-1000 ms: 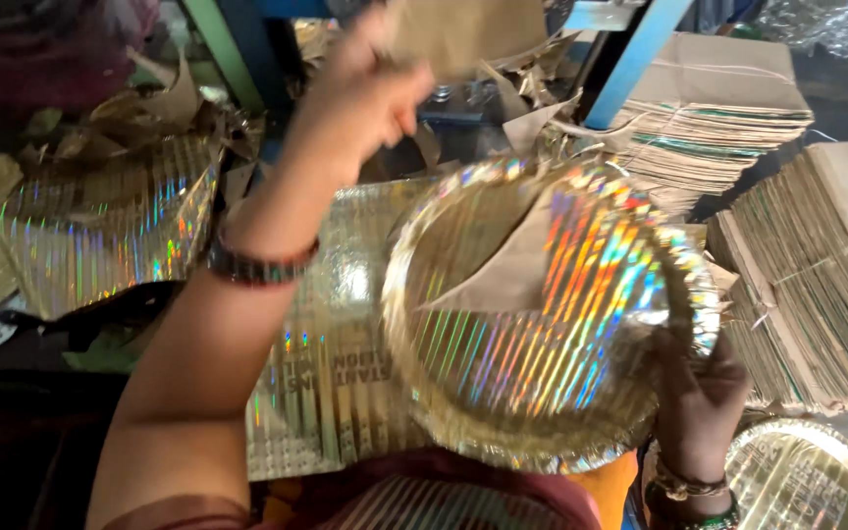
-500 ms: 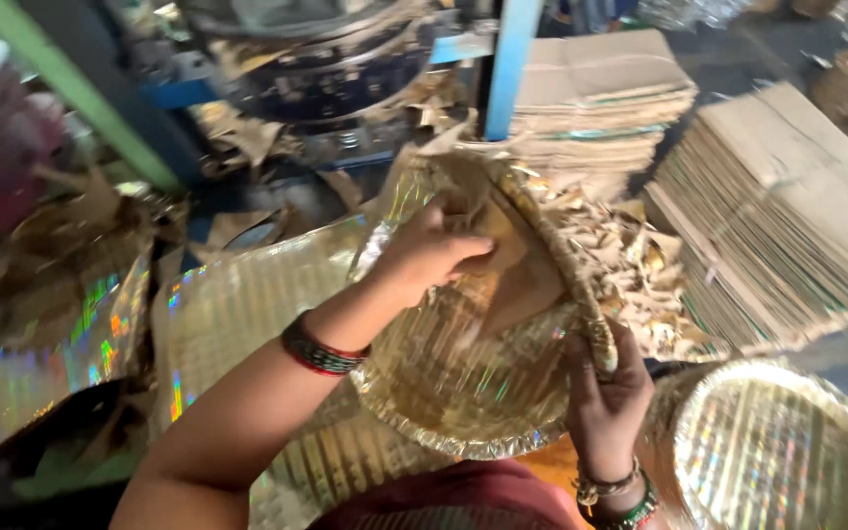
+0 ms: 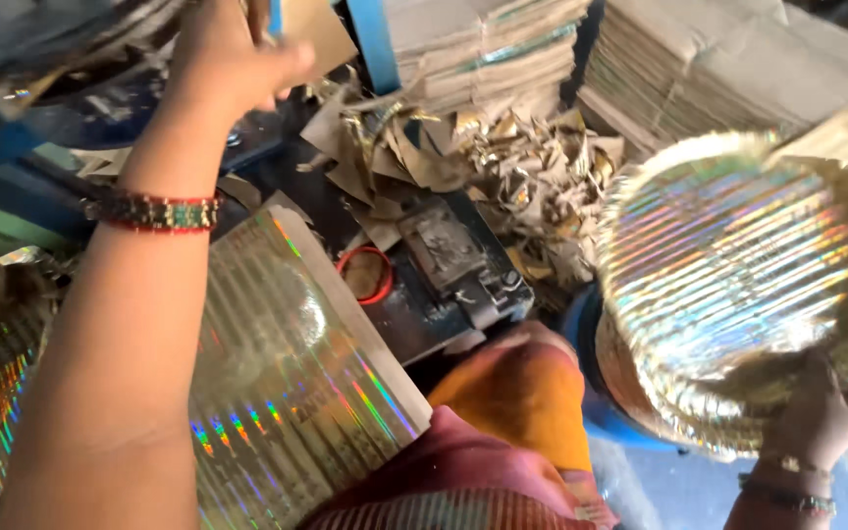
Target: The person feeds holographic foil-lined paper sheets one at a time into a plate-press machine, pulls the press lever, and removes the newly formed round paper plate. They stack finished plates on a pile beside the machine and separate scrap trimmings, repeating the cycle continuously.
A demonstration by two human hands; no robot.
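The right hand (image 3: 821, 417) is clamped on the lower rim of one pressed holographic foil plate (image 3: 738, 285), held well off to the right, while the left hand (image 3: 233, 49) reaches up and grips one brown card sheet (image 3: 316, 29). The step in hand appears to be unloading a finished plate (likely setting it down next calls for a steady rim grip). Counted: one flat foil sheet (image 3: 287, 383), two card stacks (image 3: 640, 59), and one scrap heap (image 3: 463, 147).

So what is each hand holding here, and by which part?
The right hand grips the shiny round foil plate by its lower rim. The left hand, raised, pinches a brown paper sheet at its edge.
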